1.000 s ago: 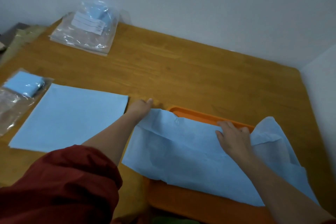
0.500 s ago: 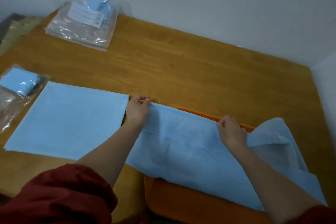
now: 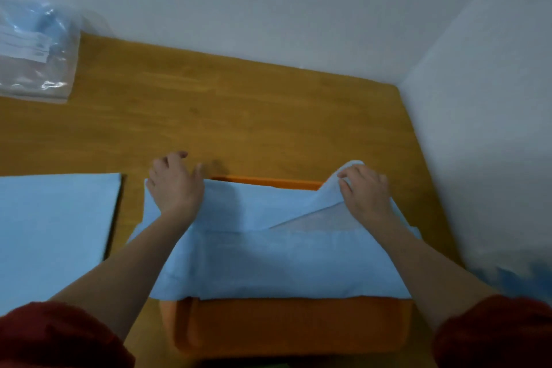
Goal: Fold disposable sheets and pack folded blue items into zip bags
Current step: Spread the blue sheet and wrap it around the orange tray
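Observation:
A light blue disposable sheet (image 3: 268, 260) lies draped over an orange tray (image 3: 298, 326) in front of me. My left hand (image 3: 174, 187) rests flat on the sheet's far left corner, fingers spread onto the wooden table. My right hand (image 3: 366, 193) pinches the sheet's far right corner, which stands lifted in a peak. A fold line runs slantwise below that corner. A second blue sheet (image 3: 56, 233), folded flat into a square, lies on the table to the left.
A clear zip bag (image 3: 35, 48) with blue items and a white label lies at the table's far left by the wall. White walls close off the table (image 3: 254, 104) at the back and right. Something blue and blurred shows at the right edge (image 3: 513, 278).
My view has swung right, so the small bagged item on the left is out of sight. My left hand has opened flat on its corner. My right hand has moved right to the lifted corner.

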